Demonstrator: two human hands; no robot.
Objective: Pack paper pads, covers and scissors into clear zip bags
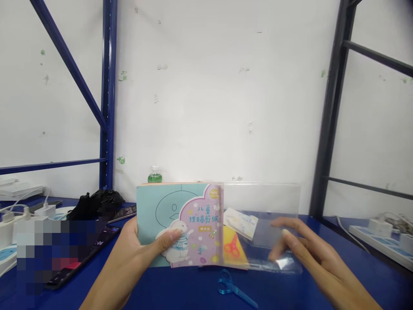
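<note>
My left hand (145,247) grips a stack of light-blue paper sheets (155,200) with a pink printed cover (201,241), its thumb across the front. A clear plastic sleeve (274,198) stretches out from the cover's right side. At the sleeve's right part is my right hand (285,241), its thumb and fingers apart; whether it touches the plastic is unclear. Seen through the sleeve are a yellow sheet with an orange scissors shape (232,249) and a small white printed packet (241,223). Blue scissors (235,288) lie on the table below the cover.
A phone (87,254) lies at the left, by a black plastic bag (95,202). Power strips with cables stand at both sides. A green bottle (155,175) is behind the sheets. Blue (108,86) and dark rack posts rise either side of the table.
</note>
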